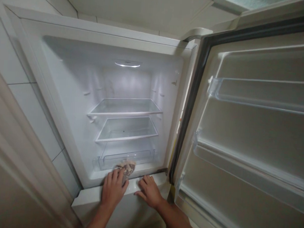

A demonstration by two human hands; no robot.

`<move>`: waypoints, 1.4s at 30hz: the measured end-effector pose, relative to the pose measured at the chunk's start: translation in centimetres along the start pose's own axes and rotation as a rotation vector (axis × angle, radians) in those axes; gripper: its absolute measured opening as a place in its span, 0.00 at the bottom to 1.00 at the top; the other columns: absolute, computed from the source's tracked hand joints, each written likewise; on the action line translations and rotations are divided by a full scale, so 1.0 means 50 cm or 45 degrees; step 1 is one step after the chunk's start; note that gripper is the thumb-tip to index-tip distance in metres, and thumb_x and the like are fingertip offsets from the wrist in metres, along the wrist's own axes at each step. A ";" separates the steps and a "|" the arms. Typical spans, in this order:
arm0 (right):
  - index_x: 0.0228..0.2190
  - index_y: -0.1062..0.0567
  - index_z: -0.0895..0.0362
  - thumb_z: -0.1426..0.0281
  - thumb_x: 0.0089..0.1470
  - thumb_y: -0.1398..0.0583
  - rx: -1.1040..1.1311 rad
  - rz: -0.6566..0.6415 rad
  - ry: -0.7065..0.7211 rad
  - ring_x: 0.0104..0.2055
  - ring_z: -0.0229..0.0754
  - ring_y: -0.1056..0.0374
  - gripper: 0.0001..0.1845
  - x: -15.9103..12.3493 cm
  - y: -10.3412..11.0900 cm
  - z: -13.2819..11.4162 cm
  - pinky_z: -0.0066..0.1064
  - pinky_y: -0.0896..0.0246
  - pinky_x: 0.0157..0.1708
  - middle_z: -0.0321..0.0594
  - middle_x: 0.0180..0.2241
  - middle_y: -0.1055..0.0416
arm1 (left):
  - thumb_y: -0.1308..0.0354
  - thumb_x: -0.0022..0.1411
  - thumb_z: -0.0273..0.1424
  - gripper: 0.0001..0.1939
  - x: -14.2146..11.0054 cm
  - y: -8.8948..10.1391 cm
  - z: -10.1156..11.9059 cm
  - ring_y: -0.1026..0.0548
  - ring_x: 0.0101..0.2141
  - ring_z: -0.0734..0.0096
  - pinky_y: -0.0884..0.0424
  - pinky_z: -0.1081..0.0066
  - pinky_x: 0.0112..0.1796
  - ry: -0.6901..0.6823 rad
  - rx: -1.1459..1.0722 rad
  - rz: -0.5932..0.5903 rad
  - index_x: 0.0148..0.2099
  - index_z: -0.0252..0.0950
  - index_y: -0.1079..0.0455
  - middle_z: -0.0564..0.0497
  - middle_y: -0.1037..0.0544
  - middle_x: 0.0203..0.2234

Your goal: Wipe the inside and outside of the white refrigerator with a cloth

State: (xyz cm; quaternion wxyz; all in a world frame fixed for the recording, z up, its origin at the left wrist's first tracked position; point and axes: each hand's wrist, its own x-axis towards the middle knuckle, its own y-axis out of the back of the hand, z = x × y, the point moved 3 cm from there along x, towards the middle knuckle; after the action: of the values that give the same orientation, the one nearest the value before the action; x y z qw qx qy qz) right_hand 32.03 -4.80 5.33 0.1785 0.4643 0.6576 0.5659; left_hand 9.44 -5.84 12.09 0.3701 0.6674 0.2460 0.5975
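Observation:
A crumpled, patterned cloth point(127, 167) lies at the bottom front edge of an open refrigerator point(65, 123). My left hand point(114, 187) is closed on the near part of this cloth, at the lower sill. To its right, my right hand point(149, 190) rests on the top edge of the lower door point(131, 189), fingers bent over it and apart, with nothing seen in them. Just behind the cloth stands a clear drawer point(129, 157) in the bottom of the lit compartment.
Two glass shelves, an upper one point(127, 106) and a lower one point(128, 129), sit above the drawer. The refrigerator door point(255, 133) stands wide open on the right, with clear racks point(264, 104) on its inside. A tiled wall point(32, 111) runs close along the left.

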 end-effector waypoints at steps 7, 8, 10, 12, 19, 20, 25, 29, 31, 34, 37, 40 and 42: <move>0.46 0.19 0.56 0.42 0.69 0.36 0.209 0.164 0.045 0.51 0.52 0.27 0.28 0.005 -0.039 0.026 0.40 0.36 0.55 0.48 0.47 0.19 | 0.36 0.70 0.25 0.25 0.092 -0.049 0.165 0.24 0.53 0.51 0.27 0.54 0.52 -0.354 -0.100 -0.249 0.67 0.44 0.22 0.43 0.19 0.58; 0.45 0.18 0.56 0.43 0.69 0.35 0.227 0.179 0.052 0.50 0.51 0.26 0.28 0.005 -0.048 0.030 0.40 0.35 0.55 0.47 0.46 0.18 | 0.37 0.71 0.24 0.25 0.107 -0.053 0.176 0.24 0.53 0.53 0.27 0.54 0.52 -0.400 -0.116 -0.286 0.67 0.46 0.22 0.44 0.19 0.59; 0.45 0.17 0.55 0.44 0.68 0.34 0.244 0.206 0.081 0.50 0.51 0.24 0.26 0.006 -0.062 0.036 0.40 0.34 0.55 0.47 0.47 0.17 | 0.38 0.72 0.23 0.25 0.136 -0.061 0.198 0.24 0.54 0.55 0.26 0.55 0.53 -0.479 -0.147 -0.354 0.66 0.48 0.22 0.45 0.18 0.58; 0.46 0.16 0.54 0.47 0.69 0.33 0.251 0.227 0.116 0.53 0.52 0.22 0.23 0.006 -0.072 0.040 0.41 0.32 0.56 0.47 0.49 0.15 | 0.39 0.72 0.23 0.23 0.162 -0.069 0.228 0.23 0.55 0.56 0.25 0.55 0.55 -0.544 -0.180 -0.412 0.65 0.48 0.21 0.46 0.18 0.58; 0.54 0.16 0.53 0.50 0.67 0.34 0.226 0.215 0.035 0.56 0.58 0.21 0.24 0.003 -0.097 0.054 0.45 0.27 0.60 0.50 0.53 0.15 | 0.36 0.69 0.22 0.17 0.222 -0.078 0.331 0.19 0.57 0.54 0.22 0.52 0.59 -0.578 -0.320 -0.511 0.57 0.41 0.18 0.44 0.16 0.57; 0.53 0.16 0.53 0.48 0.68 0.35 0.245 0.215 0.038 0.56 0.58 0.21 0.25 0.006 -0.098 0.055 0.44 0.27 0.60 0.49 0.52 0.15 | 0.35 0.67 0.22 0.19 0.225 -0.074 0.333 0.18 0.58 0.53 0.22 0.52 0.60 -0.553 -0.345 -0.509 0.56 0.42 0.18 0.44 0.16 0.57; 0.46 0.16 0.53 0.37 0.71 0.43 0.330 0.281 0.133 0.52 0.54 0.19 0.34 0.022 -0.097 0.051 0.40 0.28 0.59 0.46 0.47 0.14 | 0.35 0.63 0.25 0.26 0.246 -0.012 0.314 0.16 0.58 0.50 0.19 0.50 0.61 -0.287 -0.513 -0.358 0.62 0.48 0.20 0.46 0.16 0.60; 0.36 0.21 0.52 0.30 0.64 0.42 0.274 0.351 0.093 0.38 0.46 0.24 0.38 0.026 -0.127 0.063 0.35 0.30 0.46 0.40 0.34 0.18 | 0.47 0.72 0.32 0.27 0.345 0.098 0.325 0.16 0.58 0.44 0.17 0.44 0.58 -0.065 -0.710 -0.036 0.67 0.61 0.24 0.46 0.17 0.56; 0.30 0.24 0.52 0.25 0.59 0.41 0.232 0.412 0.068 0.32 0.43 0.28 0.41 0.032 -0.147 0.073 0.33 0.35 0.38 0.38 0.29 0.21 | 0.49 0.76 0.34 0.26 0.432 0.170 0.343 0.20 0.64 0.42 0.21 0.40 0.63 -0.034 -0.807 0.158 0.70 0.58 0.27 0.43 0.20 0.59; 0.23 0.31 0.53 0.21 0.51 0.40 0.181 0.451 0.058 0.25 0.40 0.36 0.46 0.055 -0.167 0.083 0.32 0.45 0.31 0.35 0.21 0.29 | 0.40 0.74 0.35 0.21 0.587 0.291 0.372 0.20 0.61 0.47 0.20 0.47 0.62 -0.099 -0.934 0.368 0.66 0.51 0.25 0.41 0.20 0.59; 0.19 0.36 0.54 0.20 0.50 0.40 0.166 0.340 0.063 0.20 0.36 0.47 0.48 0.091 -0.173 0.083 0.31 0.55 0.26 0.31 0.13 0.43 | 0.39 0.75 0.36 0.18 0.733 0.416 0.385 0.21 0.59 0.51 0.22 0.52 0.61 -0.102 -1.004 0.541 0.64 0.46 0.24 0.41 0.21 0.58; 0.16 0.38 0.55 0.20 0.49 0.40 0.181 0.255 0.061 0.18 0.35 0.54 0.50 0.109 -0.170 0.079 0.31 0.61 0.25 0.30 0.11 0.50 | 0.38 0.76 0.38 0.18 0.835 0.523 0.388 0.23 0.58 0.51 0.25 0.54 0.59 -0.089 -1.001 0.679 0.64 0.46 0.23 0.43 0.23 0.57; 0.16 0.37 0.55 0.19 0.46 0.40 0.186 0.303 0.023 0.18 0.35 0.50 0.50 0.104 -0.167 0.078 0.31 0.58 0.25 0.31 0.12 0.47 | 0.37 0.75 0.38 0.17 0.866 0.568 0.392 0.24 0.58 0.49 0.26 0.54 0.57 -0.166 -0.860 0.748 0.63 0.48 0.21 0.43 0.24 0.58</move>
State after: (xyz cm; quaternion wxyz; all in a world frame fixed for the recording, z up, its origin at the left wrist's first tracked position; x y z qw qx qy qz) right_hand 28.99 2.27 -1.90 0.0699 0.5458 0.6387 0.5378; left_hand 32.57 6.44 60.87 0.3967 0.5870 -0.1865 0.6807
